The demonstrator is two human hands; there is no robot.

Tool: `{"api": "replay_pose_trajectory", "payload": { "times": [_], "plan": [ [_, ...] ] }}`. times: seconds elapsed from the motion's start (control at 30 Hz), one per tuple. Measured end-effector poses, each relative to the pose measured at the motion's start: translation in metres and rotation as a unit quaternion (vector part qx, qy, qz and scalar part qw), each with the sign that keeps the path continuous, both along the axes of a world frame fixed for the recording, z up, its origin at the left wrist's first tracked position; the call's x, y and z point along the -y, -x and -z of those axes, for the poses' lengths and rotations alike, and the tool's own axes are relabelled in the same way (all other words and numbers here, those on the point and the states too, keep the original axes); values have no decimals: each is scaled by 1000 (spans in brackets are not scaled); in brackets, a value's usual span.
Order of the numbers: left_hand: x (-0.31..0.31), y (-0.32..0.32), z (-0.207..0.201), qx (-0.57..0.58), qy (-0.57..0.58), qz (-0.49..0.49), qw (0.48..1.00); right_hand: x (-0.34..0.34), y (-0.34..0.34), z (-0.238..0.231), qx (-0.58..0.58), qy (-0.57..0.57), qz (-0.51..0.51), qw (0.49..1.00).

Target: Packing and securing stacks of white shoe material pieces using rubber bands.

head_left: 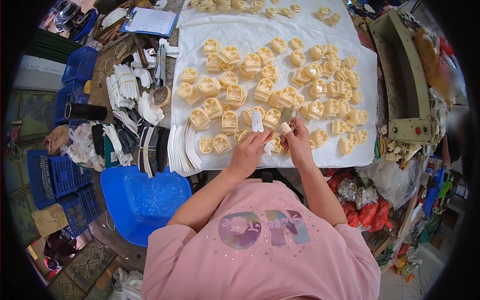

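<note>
White sheet (240, 30) covers counter, strewn with cream parts (235, 95). Left hand (248, 152) pinches small white piece (257, 121); right hand (298, 142), fingers clamped on blade (286, 116). Likely trimming step; next needs steady edge contact.

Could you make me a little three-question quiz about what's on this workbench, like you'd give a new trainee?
1. True or false: the cream plastic parts lie spread on a white cloth.
2. Which of the hands holds the flat grey blade? A left hand, B right hand.
3. Fill in: left of the cloth's near edge stands a fanned stack of curved ___ strips.

Key: 1 true. 2 B. 3 white.
</note>
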State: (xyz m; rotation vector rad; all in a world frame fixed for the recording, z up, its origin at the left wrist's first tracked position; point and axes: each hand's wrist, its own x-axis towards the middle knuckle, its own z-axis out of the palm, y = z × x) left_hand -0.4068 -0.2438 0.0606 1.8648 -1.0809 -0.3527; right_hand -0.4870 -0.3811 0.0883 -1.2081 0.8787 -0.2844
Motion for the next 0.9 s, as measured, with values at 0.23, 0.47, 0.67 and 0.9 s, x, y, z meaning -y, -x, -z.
{"api": "replay_pose_trajectory", "payload": {
  "times": [0.23, 0.47, 0.67, 0.9],
  "plan": [
    [0, -1, -7, -333, 51, -48, 940, -6, 1, -5, 33, -101, -14, 994],
    [1, 7, -13, -349, 49, -8, 936, -9, -1, -1, 43, -52, -19, 998],
    [-2, 11, -11, -338, 34, -5, 940, -10, 3, -3, 29, -116, -55, 991],
    [3, 22, -2, -376, -22, 37, 926, -12, -1, 4, -5, 61, -39, 997]
  ]
}}
